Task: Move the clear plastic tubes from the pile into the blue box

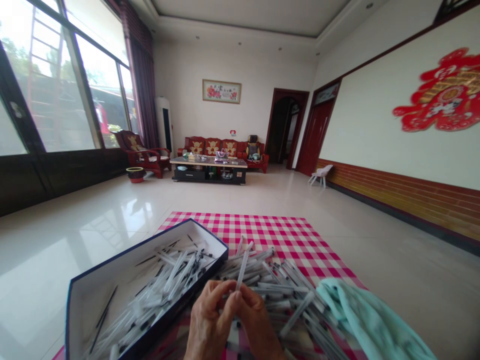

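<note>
Both my hands meet low in the middle of the view, pinching one clear pen barrel (242, 270) that points up and away from me. My left hand (208, 322) grips it from the left with fingers closed. From the right, my right hand (257, 322) closes its fingers on the same barrel. Just beyond my hands lies a loose pile of clear pens (277, 287) on a red-and-white checked cloth (270, 232). A white box with a dark blue rim (80, 282) sits to the left, holding several pens and thin dark refills.
A light green cloth (369, 322) lies at the right of the pile. Glossy floor tiles (393, 260) surround the checked cloth. A low coffee table (209, 169), red wooden sofa (221, 147) and armchair (142, 152) stand far back. Windows run along the left.
</note>
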The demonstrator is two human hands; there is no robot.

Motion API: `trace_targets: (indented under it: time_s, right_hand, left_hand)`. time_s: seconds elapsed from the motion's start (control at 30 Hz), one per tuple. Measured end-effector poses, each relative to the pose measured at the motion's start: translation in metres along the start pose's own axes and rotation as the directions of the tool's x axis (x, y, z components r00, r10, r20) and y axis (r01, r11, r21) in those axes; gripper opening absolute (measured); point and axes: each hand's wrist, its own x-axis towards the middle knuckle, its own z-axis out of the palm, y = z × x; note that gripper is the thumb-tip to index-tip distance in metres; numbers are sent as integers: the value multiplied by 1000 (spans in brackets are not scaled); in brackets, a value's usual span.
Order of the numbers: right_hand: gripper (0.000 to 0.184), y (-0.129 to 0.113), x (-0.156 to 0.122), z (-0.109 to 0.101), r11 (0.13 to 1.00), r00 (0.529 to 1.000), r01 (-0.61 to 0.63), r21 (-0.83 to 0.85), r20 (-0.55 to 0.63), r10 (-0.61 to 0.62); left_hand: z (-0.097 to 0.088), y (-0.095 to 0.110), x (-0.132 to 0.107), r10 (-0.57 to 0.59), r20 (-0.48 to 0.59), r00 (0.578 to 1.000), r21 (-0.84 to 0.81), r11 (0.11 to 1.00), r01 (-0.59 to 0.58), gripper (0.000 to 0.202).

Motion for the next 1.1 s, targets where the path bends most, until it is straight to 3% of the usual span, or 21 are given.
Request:
trace_targets:
  time_s: [0.2,0.27,0.4,0.47,0.6,0.73,0.83,0.93,1.0,1.1]
  right_hand:
    - [16,2,2,-4,961,985,115,-252,151,-78]
    - [11,6,2,-5,973,985,85,-214,167,-49]
    - [36,14,4,-12,1000,998,-11,-19,65,12]
    - [35,17,7,-19,999,1000,24,34,-20,-24]
    - [29,19,13,-28,997,990,63,51,-126,-56]
    - [28,20,15,-31,996,985,81,25,-156,-76]
    - [28,21,15,-31,996,983,93,11,-161,-90]
    - [27,20,14,-30,996,982,92,4,-163,-90]
    - [26,19,14,-29,996,982,90,-3,-166,-90]
    - [24,18,14,-28,994,981,106,-15,-165,-107]
  left_hand:
    - [1,-6,1,44,-41,998,83,996,-41,20]
    - [-2,-6,3,40,-61,997,102,994,-34,18]
    - [-21,-3,14,-50,-140,989,241,967,83,15]
    - [-38,-3,23,-45,-187,981,396,911,118,16]
    - [-72,-13,36,-17,-234,972,727,661,187,27]
    - [-89,-26,39,-11,-204,979,826,534,178,31]
    - [-85,-27,39,90,-175,980,835,540,100,30]
    - [-74,-20,36,117,-105,988,772,636,6,26]
    - [-65,-14,32,39,41,998,718,694,-57,23]
    - [-52,-11,24,-87,282,955,712,686,-148,22]
